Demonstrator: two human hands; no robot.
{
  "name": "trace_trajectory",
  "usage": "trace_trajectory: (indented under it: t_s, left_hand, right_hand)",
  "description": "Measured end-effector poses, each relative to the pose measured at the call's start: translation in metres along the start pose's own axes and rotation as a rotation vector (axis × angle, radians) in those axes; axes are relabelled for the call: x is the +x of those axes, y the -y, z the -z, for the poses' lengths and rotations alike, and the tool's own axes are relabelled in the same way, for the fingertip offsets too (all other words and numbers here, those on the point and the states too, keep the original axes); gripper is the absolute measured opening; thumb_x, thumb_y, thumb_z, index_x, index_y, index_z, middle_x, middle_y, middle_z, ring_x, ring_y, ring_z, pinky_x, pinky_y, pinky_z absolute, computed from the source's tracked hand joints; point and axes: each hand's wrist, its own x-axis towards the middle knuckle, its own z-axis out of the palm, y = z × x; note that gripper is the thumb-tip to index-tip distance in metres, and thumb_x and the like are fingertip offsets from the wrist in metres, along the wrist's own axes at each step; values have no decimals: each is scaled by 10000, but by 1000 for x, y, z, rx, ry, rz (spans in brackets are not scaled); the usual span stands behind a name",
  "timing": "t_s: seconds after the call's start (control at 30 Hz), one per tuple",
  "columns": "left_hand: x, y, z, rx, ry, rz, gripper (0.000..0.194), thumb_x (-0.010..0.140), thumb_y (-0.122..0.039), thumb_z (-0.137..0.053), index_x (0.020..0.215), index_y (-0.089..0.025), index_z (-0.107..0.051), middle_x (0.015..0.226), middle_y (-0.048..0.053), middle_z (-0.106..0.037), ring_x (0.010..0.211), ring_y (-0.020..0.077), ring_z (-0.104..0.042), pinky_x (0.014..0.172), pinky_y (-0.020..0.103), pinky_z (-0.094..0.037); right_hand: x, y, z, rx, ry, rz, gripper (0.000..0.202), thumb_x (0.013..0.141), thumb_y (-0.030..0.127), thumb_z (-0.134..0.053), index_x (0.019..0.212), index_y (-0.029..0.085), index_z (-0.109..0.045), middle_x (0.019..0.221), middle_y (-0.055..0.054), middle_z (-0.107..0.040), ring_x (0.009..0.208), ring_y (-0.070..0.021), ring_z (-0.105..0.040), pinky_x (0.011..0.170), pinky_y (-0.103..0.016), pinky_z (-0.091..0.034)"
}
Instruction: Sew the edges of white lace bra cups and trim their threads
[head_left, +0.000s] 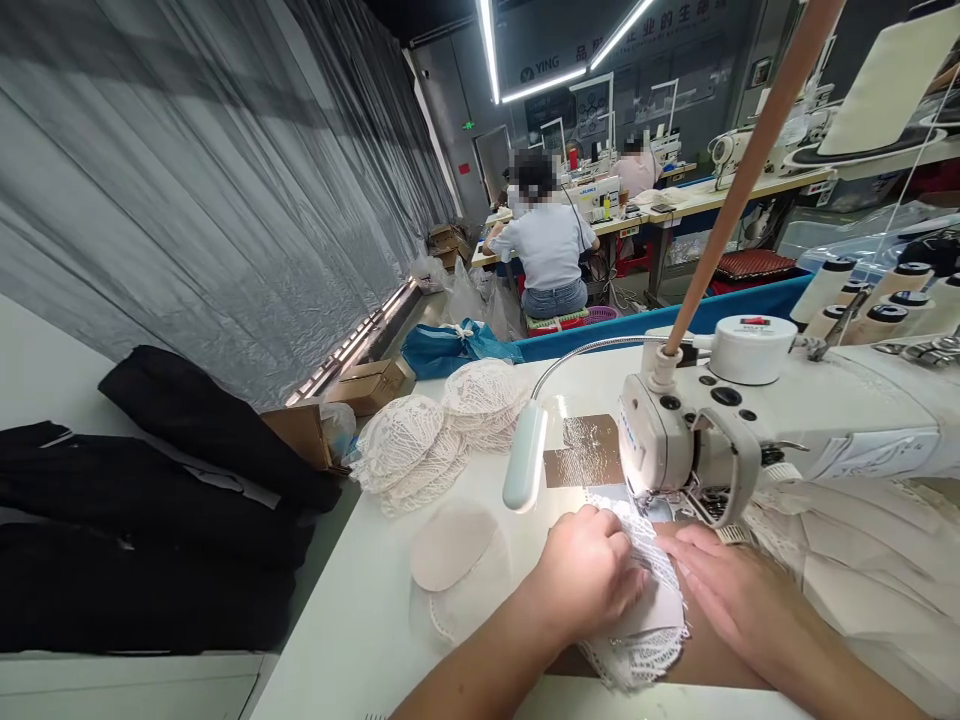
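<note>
My left hand [589, 572] is closed, its curled fingers pressing a white lace piece [651, 655] with a pale plain patch on it. The piece lies on the brown work plate [712, 655] of a white sewing machine [656, 430], its far end by the presser foot and needle area. My right hand [727, 585] rests flat at the right edge of the lace, fingers stretched toward the machine. Left of my hands lie an oval beige pad [454, 548] and a sheer piece [469, 605]. The needle point itself is too small to make out.
Stacks of lace cups [405, 440] sit on the white table [337, 620]. A lamp [525, 455] hangs over it on a bent neck. Pale fabric [870, 570] is heaped at right, below thread cones [825, 290]. Dark clothing [150, 540] lies left. A person [551, 245] sits ahead.
</note>
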Motion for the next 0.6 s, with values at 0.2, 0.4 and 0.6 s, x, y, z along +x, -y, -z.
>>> trace_trajectory:
  t_s: [0.2, 0.4, 0.6]
  left_hand:
    - [0, 8, 1, -4, -20, 35, 101, 830, -236, -568, 753, -172, -551, 898, 62, -611, 801, 202, -539, 685, 325, -449]
    - [-1, 5, 3, -26, 21, -74, 103, 821, -184, -548, 908, -172, -602, 984, 55, -627, 877, 217, -552, 749, 330, -451]
    - [-2, 6, -6, -58, -34, -189, 312, 874, -205, -508, 1171, -158, -589, 1247, 47, -623, 941, 226, -554, 787, 340, -454]
  right_hand:
    - [-7, 0, -3, 11, -10, -48, 411, 889, 86, -351, 1118, 260, -644, 954, -70, -734, 784, -211, -703, 617, -301, -534]
    - [-9, -2, -6, 26, 22, -61, 439, 899, 90, -341, 1200, 238, -625, 1022, -93, -732, 855, -237, -699, 679, -338, -548]
    - [-5, 1, -6, -7, 120, -18, 468, 885, 65, -312, 1206, 216, -617, 1014, -89, -699, 743, -217, -677, 594, -336, -512]
